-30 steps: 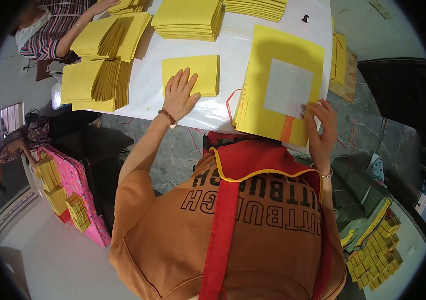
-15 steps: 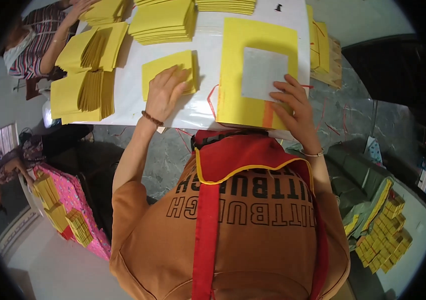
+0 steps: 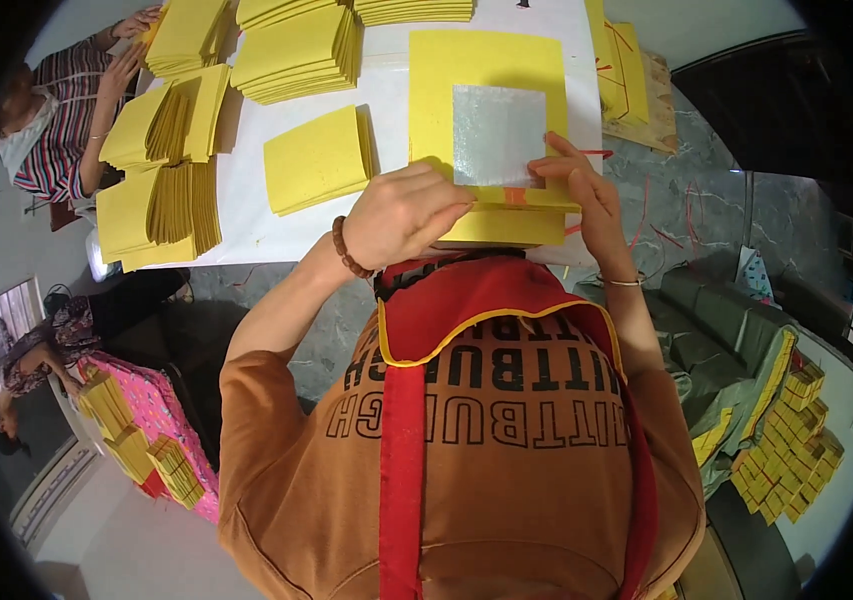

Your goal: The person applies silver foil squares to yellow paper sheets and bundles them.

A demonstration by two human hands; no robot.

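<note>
A stack of large yellow paper sheets [image 3: 486, 55] lies before me, with a square silvery-white sheet [image 3: 498, 130] on the top one. My left hand [image 3: 408, 212] is closed at the near left corner of the top yellow sheet, thumb and fingers pinching its edge. At the near right corner, my right hand [image 3: 589, 200] has its thumb at the paper's edge and bent fingers over the silvery square's lower right corner. The near edge of the yellow sheet is raised between my hands, above an orange strip [image 3: 514, 196]. A folded yellow paper pile [image 3: 316, 160] lies to the left.
Several folded yellow paper stacks [image 3: 296, 60] stand across the white table [image 3: 246, 215]. At the far left, a person in a striped top [image 3: 71, 110] handles yellow paper. Bundled yellow stacks [image 3: 786, 450] lie at the right, beside a dark green sofa [image 3: 706, 335].
My left hand has left the small folded pile and moved right to the large sheet's near edge, which is now lifted. My right hand stays at the silvery square's corner.
</note>
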